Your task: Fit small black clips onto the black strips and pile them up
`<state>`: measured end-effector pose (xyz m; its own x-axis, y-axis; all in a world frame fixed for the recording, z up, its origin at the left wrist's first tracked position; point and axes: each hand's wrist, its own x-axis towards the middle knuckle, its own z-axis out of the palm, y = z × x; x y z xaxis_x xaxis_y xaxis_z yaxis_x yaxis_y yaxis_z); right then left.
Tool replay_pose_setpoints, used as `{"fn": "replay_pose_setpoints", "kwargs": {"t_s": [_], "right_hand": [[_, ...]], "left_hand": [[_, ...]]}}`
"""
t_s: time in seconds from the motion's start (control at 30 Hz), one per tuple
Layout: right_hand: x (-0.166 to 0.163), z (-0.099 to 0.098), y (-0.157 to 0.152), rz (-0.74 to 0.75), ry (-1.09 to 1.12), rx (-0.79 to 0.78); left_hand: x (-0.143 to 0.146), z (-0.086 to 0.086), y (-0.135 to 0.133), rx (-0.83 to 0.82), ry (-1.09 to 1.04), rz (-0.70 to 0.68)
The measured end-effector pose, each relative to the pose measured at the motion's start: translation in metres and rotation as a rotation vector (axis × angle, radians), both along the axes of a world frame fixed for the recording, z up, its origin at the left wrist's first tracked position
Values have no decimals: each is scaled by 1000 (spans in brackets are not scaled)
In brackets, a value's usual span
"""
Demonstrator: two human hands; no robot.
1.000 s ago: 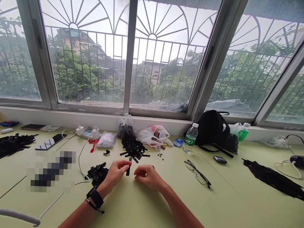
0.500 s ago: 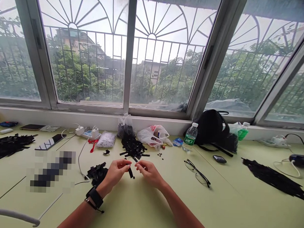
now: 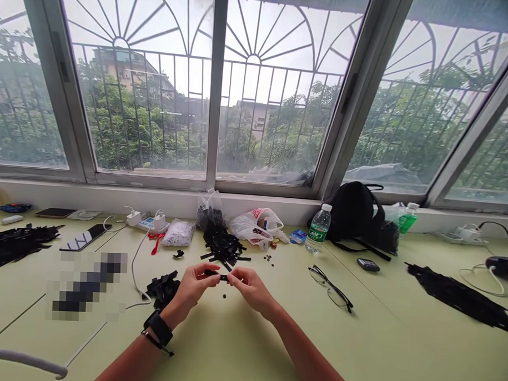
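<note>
A short strip spans the gap between the left hand and the right hand, above the worktop. Just left of the left hand lies a small heap of strips. A larger heap sits ahead of the hands, before a plastic bag. Further right along the wall stand a carrier bag, a water bottle and a backpack. Eyeglasses lie right of the right hand, with another heap far right and one more far left.
</note>
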<state>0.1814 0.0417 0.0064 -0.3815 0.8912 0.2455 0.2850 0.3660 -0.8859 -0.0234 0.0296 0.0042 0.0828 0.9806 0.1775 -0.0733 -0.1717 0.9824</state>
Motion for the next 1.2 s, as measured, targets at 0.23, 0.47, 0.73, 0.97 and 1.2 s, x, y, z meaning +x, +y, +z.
{"fn": "replay_pose_setpoints", "kwargs": {"t_s": [0.23, 0.47, 0.73, 0.97, 1.2], "right_hand": [[5, -7, 5, -127, -132, 111], [6, -12, 2, -181, -264, 99], [6, -15, 3, -191, -299, 95], [5, -20, 5, -187, -324, 146], [15, -16, 10, -329, -334, 320]], "left_hand": [[-2, -7, 3, 22, 242, 47], [-4, -11, -3, 234, 625, 127], [-1, -17, -5, 228, 676, 75], [0, -18, -9, 237, 727, 86], [-2, -10, -15, 391, 744, 4]]}}
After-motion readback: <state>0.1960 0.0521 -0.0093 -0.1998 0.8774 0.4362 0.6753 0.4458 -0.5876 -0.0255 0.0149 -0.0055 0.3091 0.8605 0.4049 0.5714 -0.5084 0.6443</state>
